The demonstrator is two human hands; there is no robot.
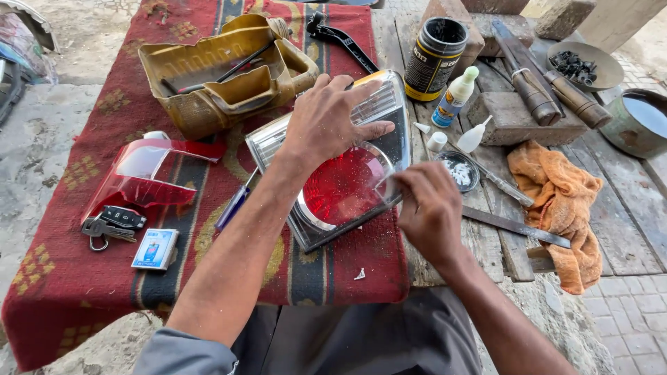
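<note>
A car tail light (347, 184) with a round red lens and a clear section lies on a red patterned cloth (62, 278). My left hand (326, 118) rests flat on its upper clear part, fingers spread. My right hand (427, 205) pinches a small clear shard at the light's right edge. A blue-handled screwdriver (233, 205) lies just left of the light, partly under my left forearm.
A cut yellow jerrycan (222, 73) with tools stands at the back. A red lens piece (142, 173), keys (111, 223) and a small box (155, 248) lie left. Right on the wooden bench: black can (434, 55), glue bottles (455, 94), small dish (458, 170), file (514, 226), orange rag (563, 208).
</note>
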